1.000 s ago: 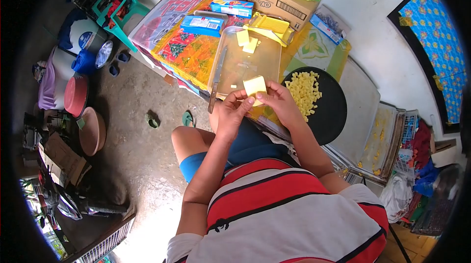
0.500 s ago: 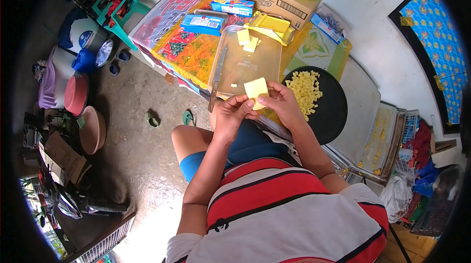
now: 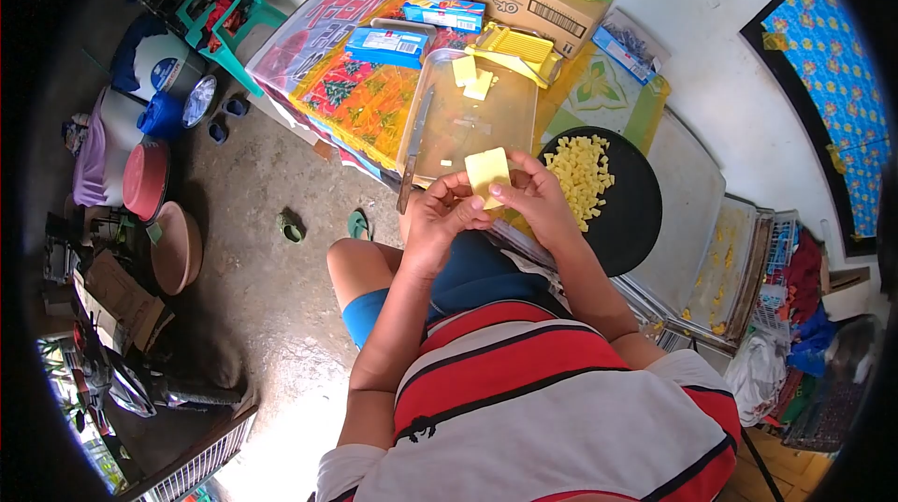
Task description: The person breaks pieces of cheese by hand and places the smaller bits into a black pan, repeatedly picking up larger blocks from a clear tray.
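A flat yellow slab of cheese [image 3: 488, 174] is held up between my two hands, in front of the cutting board's near edge. My left hand [image 3: 443, 219] grips its left side with thumb and fingers. My right hand [image 3: 541, 204] pinches its right side, with the thumb on the face turned to me. Beyond lies a translucent cutting board [image 3: 477, 132] with a few cheese pieces [image 3: 477, 83] at its far end. A knife [image 3: 416, 146] rests along the board's left side. To the right, a black round tray [image 3: 631, 212] carries many small cheese cubes [image 3: 578, 179].
Behind the board sits a yellow slicer [image 3: 516, 51]. Blue boxes [image 3: 385, 47] and a cardboard box [image 3: 533, 8] stand farther back on the table. Metal trays [image 3: 681, 240] are at the right. A green chair [image 3: 224, 1] and basins [image 3: 176, 249] stand on the left floor.
The cheese slab has been turned slightly and shows more of its face. Both hands stay in nearly the same place and keep hold of it.
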A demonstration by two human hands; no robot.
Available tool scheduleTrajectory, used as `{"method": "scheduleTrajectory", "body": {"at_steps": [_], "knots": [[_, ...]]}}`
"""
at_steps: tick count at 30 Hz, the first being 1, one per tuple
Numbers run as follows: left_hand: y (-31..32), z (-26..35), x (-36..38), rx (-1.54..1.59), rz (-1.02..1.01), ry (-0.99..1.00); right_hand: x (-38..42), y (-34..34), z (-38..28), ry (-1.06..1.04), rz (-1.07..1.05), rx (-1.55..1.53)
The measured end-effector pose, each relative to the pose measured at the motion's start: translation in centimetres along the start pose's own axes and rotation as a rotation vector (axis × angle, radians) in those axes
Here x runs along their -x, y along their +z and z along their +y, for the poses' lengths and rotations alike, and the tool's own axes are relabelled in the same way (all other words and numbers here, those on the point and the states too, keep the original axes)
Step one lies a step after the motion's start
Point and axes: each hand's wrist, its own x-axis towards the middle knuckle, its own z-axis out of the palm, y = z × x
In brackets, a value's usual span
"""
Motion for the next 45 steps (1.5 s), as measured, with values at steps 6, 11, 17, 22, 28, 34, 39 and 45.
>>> {"method": "scheduleTrajectory", "body": {"at_steps": [6, 11, 17, 22, 28, 34, 39, 45], "knots": [[-0.3, 0.5, 0.3, -0.113, -0.068, 0.013, 0.4, -0.1, -0.3, -0.024, -0.095, 0.014], [-0.8, 0.2, 0.4, -0.131, -0.13, 0.023, 0.6, -0.4, -0.8, 0.022, -0.123, -0.002], [-0.5, 0.5, 0.7, -0.143, -0.136, 0.018, 0.8, -0.5, -0.9, 0.056, -0.129, -0.044], [-0.6, 0.5, 0.8, -0.106, -0.132, 0.001, 0.9, -0.3, -0.9, 0.039, -0.129, -0.057], [-0.5, 0.7, 0.9, -0.16, -0.179, 0.039, 1.0, -0.3, -0.8, 0.029, -0.116, -0.018], [-0.7, 0.6, 0.9, -0.167, -0.212, 0.048, 1.1, -0.4, -1.4, 0.069, -0.148, -0.011], [-0.7, 0.4, 1.0, -0.065, -0.09, -0.016, 1.3, 0.2, -1.4, -0.003, -0.175, -0.027], [-0.5, 0.7, 1.0, -0.112, 0.014, 0.064, 1.9, 0.9, -1.9, 0.023, -0.24, 0.038]]}}
